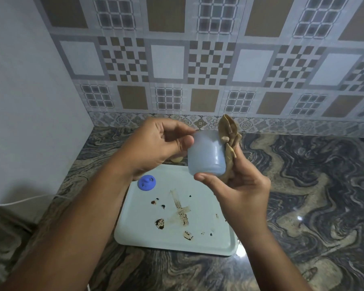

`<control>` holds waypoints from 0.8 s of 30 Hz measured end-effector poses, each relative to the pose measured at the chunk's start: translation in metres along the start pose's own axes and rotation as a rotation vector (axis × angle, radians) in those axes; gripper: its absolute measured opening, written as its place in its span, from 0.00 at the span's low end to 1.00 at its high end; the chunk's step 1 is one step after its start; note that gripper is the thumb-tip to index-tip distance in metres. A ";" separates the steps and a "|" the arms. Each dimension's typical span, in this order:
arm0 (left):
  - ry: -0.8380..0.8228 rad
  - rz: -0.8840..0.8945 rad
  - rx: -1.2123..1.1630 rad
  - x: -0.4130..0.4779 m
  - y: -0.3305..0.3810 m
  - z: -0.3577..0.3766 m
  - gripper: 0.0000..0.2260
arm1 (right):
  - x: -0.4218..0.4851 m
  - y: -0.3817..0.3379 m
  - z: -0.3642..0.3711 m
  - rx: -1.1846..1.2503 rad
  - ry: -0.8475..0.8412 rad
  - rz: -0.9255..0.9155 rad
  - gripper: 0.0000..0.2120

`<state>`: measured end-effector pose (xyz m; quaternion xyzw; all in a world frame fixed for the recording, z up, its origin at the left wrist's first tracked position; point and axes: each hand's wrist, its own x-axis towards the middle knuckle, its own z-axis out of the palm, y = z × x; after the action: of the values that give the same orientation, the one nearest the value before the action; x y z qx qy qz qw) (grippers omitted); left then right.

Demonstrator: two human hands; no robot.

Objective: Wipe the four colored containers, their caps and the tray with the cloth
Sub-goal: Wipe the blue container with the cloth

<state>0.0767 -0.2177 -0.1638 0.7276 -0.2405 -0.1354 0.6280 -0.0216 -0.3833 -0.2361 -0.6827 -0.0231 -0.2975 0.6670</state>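
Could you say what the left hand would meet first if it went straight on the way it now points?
The pale blue container, just ahead; the left hand seems to pinch its rim. The cloth lies beyond, though depth is unclear.

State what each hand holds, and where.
Left hand pinches the blue container at its upper end; right hand holds the cloth against its side, thumb under its base.

Translucent matt plastic container, limp brown cloth, smooth stained tray, glossy marbled stone counter.
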 end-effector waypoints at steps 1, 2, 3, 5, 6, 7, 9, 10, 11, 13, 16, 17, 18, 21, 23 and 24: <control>0.006 0.008 0.012 0.000 0.003 0.000 0.07 | 0.000 0.002 0.000 -0.075 -0.007 -0.055 0.44; 0.011 0.020 0.037 0.000 0.006 0.000 0.06 | 0.000 0.003 0.001 -0.168 -0.007 -0.114 0.47; 0.017 0.041 0.075 -0.001 0.009 0.000 0.06 | 0.000 0.004 0.001 -0.253 0.006 -0.163 0.49; 0.025 0.089 0.163 -0.003 0.016 0.003 0.03 | 0.000 0.004 0.000 -0.357 0.035 -0.235 0.51; 0.027 0.105 0.205 -0.004 0.018 0.004 0.03 | 0.002 0.004 -0.001 -0.387 0.044 -0.268 0.50; 0.028 0.115 0.240 -0.006 0.020 0.005 0.03 | 0.002 0.003 -0.002 -0.416 0.048 -0.301 0.49; 0.018 0.120 0.294 -0.007 0.022 0.005 0.04 | 0.002 0.003 -0.003 -0.481 0.059 -0.358 0.48; 0.017 0.120 0.309 -0.008 0.023 0.005 0.04 | 0.001 0.005 -0.003 -0.495 0.069 -0.367 0.48; 0.022 0.124 0.310 -0.007 0.023 0.005 0.04 | -0.001 0.006 -0.003 -0.479 0.076 -0.359 0.48; 0.045 0.145 0.279 -0.006 0.022 0.011 0.05 | -0.001 0.005 -0.001 -0.340 0.102 -0.269 0.46; 0.061 0.038 0.132 -0.002 0.016 0.018 0.11 | 0.001 0.004 0.003 0.028 0.094 0.010 0.43; 0.065 -0.017 0.059 0.000 0.014 0.018 0.11 | 0.003 0.003 0.004 0.064 0.073 0.037 0.42; 0.069 -0.050 0.018 0.001 0.012 0.017 0.10 | 0.004 0.003 0.003 0.036 0.057 0.015 0.42; 0.083 -0.009 0.204 0.004 0.011 0.015 0.12 | 0.005 0.011 0.002 -0.327 0.036 -0.149 0.45; 0.072 0.038 0.259 0.004 0.014 0.018 0.13 | 0.005 0.019 -0.001 -0.388 0.031 -0.226 0.44; 0.066 0.043 0.238 0.004 0.015 0.019 0.13 | 0.005 0.017 0.000 -0.351 0.047 -0.194 0.44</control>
<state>0.0680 -0.2371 -0.1524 0.7958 -0.2496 -0.0685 0.5474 -0.0103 -0.3872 -0.2492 -0.7760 -0.0211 -0.3759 0.5061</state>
